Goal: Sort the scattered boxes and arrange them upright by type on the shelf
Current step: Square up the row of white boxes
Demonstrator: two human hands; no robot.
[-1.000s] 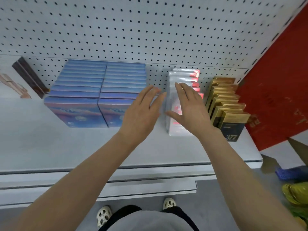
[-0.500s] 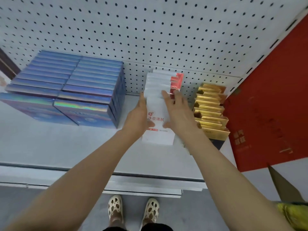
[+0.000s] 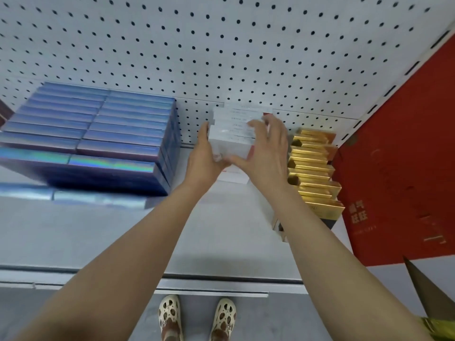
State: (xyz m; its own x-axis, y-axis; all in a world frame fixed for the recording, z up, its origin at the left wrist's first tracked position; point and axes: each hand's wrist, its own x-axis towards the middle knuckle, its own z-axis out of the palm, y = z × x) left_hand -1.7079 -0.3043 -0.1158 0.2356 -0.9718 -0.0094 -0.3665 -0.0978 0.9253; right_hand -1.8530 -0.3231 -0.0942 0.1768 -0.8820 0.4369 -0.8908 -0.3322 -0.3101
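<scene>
- On the shelf (image 3: 98, 232), we see blue boxes (image 3: 98, 134) upright at left.
- Our left hand (image 3: 204, 161) and right hand (image 3: 264, 153) clamp the white boxes (image 3: 234, 130) from both sides, centre, far.
- Gold boxes (image 3: 312, 168) stand at right.

White pegboard back panel (image 3: 221, 45) with dark holes; red panel (image 3: 398, 168) at right bearing faint printed characters; grey floor (image 3: 283, 316) below; two cream perforated clogs (image 3: 197, 316); yellow-green crinkled packaging (image 3: 440, 328) at lower right corner.
</scene>
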